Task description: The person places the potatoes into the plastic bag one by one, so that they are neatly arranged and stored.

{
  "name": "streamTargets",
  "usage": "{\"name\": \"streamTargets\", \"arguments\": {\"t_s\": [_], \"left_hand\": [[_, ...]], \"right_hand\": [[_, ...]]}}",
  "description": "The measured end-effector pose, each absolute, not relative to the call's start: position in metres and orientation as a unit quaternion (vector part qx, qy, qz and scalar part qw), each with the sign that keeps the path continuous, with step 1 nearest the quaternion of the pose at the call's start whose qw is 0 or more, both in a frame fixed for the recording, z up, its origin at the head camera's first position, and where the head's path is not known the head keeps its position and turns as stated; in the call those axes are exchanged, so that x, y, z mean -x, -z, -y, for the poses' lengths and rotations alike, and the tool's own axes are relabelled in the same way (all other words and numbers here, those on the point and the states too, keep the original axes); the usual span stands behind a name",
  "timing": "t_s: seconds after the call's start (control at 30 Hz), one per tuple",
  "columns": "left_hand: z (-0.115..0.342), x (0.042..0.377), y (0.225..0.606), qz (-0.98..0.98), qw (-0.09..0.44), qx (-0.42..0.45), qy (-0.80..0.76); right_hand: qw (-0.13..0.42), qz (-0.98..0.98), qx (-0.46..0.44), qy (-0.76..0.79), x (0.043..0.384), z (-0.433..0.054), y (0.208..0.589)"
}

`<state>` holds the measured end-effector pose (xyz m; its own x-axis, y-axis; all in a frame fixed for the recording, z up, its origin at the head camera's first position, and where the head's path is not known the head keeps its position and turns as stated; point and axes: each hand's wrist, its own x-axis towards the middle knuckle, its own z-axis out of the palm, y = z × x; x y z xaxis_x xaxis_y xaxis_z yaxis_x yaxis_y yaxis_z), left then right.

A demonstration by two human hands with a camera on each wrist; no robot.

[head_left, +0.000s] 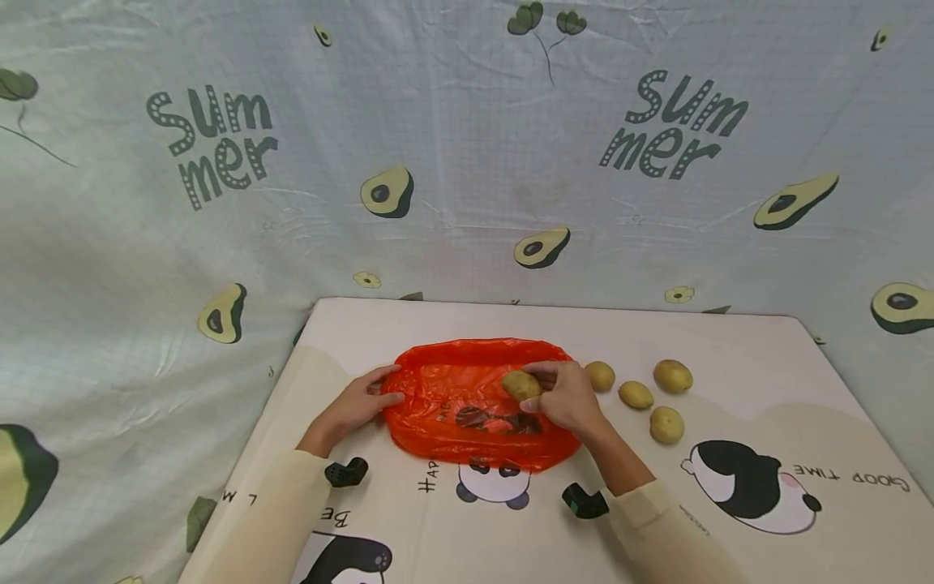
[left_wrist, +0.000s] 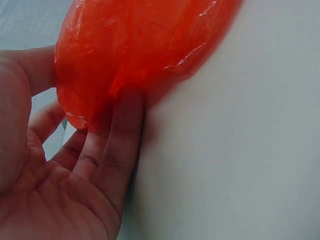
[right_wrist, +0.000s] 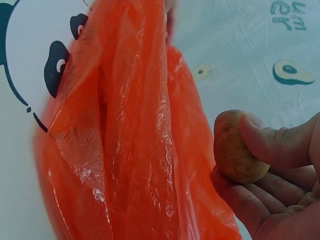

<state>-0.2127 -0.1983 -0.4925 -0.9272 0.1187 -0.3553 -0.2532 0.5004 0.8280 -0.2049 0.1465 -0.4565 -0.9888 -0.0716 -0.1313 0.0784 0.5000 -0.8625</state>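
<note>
A red plastic bag lies on the table with its mouth spread wide and its rim rolled outward. My left hand grips the bag's left edge; in the left wrist view its fingers reach under the thin red film while the thumb is on the other side. Between the thumb and fingers of my right hand is a potato, held over the right part of the bag's opening. The right wrist view shows this potato pinched beside the bag's crumpled side.
Several loose potatoes lie on the table to the right of the bag. Two small black objects are close to the wrists. The white table has printed cartoon pandas and lettering, and an avocado-print curtain hangs behind it.
</note>
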Motion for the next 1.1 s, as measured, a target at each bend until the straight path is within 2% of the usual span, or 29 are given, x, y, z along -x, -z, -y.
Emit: {"name": "streamTargets", "arguments": {"t_s": [1.1], "left_hand": [[0.199, 0.215, 0.495, -0.845, 0.186, 0.043, -0.499]], "right_hand": [[0.065, -0.865, 0.025, 0.497, 0.212, -0.126, 0.455]]}}
